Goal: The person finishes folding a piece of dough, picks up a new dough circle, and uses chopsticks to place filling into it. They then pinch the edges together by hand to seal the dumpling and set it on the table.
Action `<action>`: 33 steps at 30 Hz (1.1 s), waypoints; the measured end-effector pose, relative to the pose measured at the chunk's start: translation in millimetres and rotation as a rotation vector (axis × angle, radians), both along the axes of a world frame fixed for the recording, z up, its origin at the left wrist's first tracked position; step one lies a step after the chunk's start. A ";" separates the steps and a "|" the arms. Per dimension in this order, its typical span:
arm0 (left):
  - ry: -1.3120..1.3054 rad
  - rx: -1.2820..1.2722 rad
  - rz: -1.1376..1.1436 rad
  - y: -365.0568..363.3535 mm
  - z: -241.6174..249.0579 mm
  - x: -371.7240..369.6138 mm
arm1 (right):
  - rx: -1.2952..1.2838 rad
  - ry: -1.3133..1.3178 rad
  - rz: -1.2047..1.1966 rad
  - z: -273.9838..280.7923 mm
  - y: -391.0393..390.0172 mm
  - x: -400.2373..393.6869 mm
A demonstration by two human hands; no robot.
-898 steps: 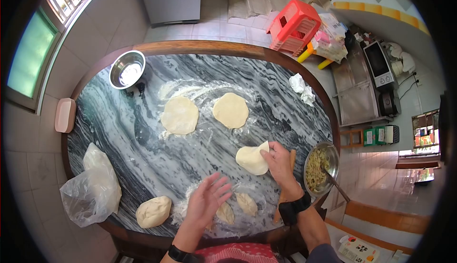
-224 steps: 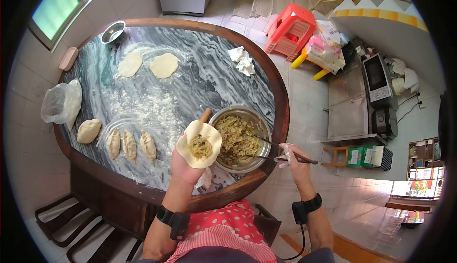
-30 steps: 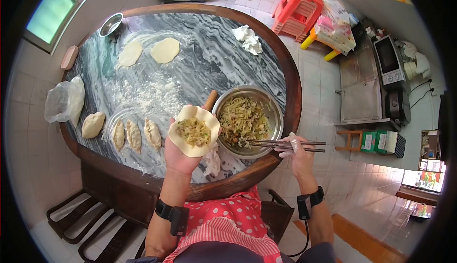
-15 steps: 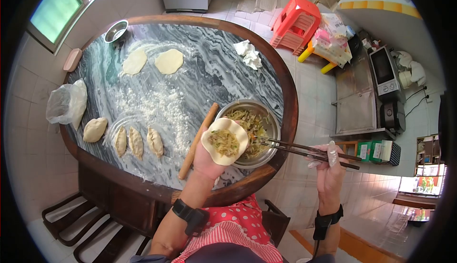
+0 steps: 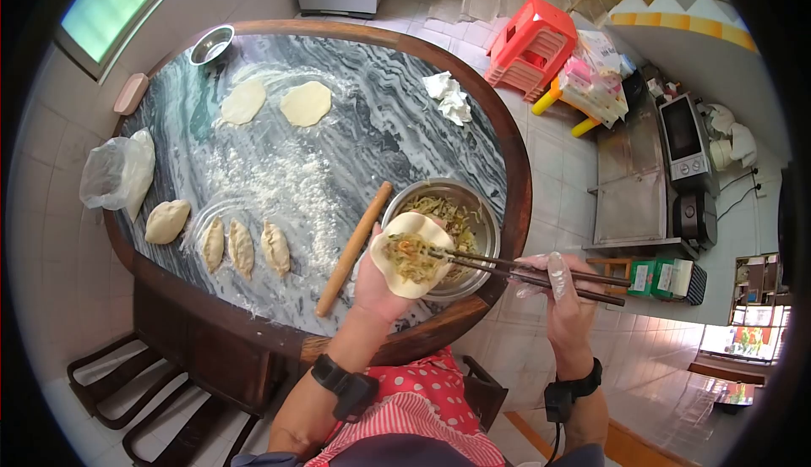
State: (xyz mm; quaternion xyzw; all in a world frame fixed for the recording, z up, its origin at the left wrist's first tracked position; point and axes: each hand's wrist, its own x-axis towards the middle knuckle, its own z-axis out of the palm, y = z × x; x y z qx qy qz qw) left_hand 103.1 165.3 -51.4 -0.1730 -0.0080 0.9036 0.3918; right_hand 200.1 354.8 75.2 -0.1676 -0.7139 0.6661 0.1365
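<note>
Steel bowl (image 5: pixel 486 229), head view: set at the near right of the table (image 5: pixel 517 171), stocked with filling (image 5: pixel 465 232), partly hidden by the wrapper (image 5: pixel 436 237). Wrapper: dough, one, held over the bowl's near left part; contact with the rim cannot be told. Heap (image 5: pixel 407 258) carried at its middle, margin mostly bare. Left hand (image 5: pixel 376 294): palm up, spread beneath the wrapper, fingers mostly hidden. Right hand (image 5: pixel 568 294): closed around chopsticks (image 5: pixel 507 273), their tips set in the heap. Pin (image 5: pixel 353 251): laid on the table, just left of the left hand. Folded pieces (image 5: pixel 241 247): three, ranged farther left. Rounds (image 5: pixel 306 104): two, laid flat at the far left.

Hazards, as judged: the wrapper could be pierced if the tips are pressed hard toward the palm. The heap could be spilled if the palm is tilted. The margin could be wetted if the heap is pushed outward. The pin could be set rolling if it is knocked by the left wrist.
</note>
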 end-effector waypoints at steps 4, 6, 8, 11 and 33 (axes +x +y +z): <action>0.045 -0.051 0.093 -27.9 -6.9 -9.3 | -0.061 0.008 -0.120 -15.4 17.2 -0.7; 0.019 -0.103 0.173 -40.2 -5.5 -13.8 | -0.072 -0.042 -0.138 -41.9 27.9 1.8; -0.005 -0.136 0.201 -49.2 -5.5 -15.2 | -0.118 -0.134 -0.148 -71.9 32.7 2.9; -0.017 -0.213 0.231 -57.9 -8.6 -15.6 | -0.200 -0.118 -0.159 -110.4 29.1 3.2; 0.031 -0.153 0.166 -44.8 8.0 -8.0 | -0.468 -0.091 -0.454 -137.7 20.3 21.3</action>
